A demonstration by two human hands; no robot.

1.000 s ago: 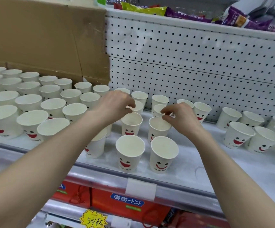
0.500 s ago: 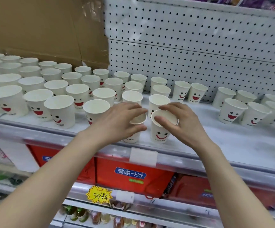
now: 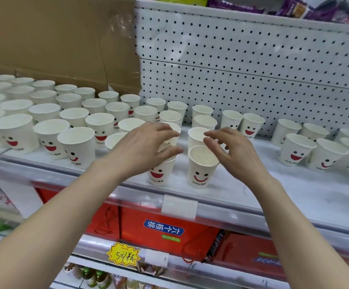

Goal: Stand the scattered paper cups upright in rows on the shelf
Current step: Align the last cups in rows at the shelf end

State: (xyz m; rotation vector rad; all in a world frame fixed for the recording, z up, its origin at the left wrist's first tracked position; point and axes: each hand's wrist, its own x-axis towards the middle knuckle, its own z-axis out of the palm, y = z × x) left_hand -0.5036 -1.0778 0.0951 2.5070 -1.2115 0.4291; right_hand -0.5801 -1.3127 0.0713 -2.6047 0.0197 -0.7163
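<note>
Two cups are being placed at the front of the shelf (image 3: pixel 252 184). The right hand (image 3: pixel 236 155) is being held loose over the right cup (image 3: pixel 200 170), grasping nothing; whether the left cup (image 3: pixel 161 174) is being gripped by the left hand (image 3: pixel 144 149) cannot be told. Rims should be pinched lightly, so that neighbouring cups (image 3: pixel 198 134) are not being knocked.

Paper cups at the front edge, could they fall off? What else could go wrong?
1. The left front cup and right front cup stand near the front edge of the shelf. The left hand and right hand are right over them, so a bump might knock one off.
2. The cups behind stand close together, so a finger catching one rim could topple its neighbours.
</note>
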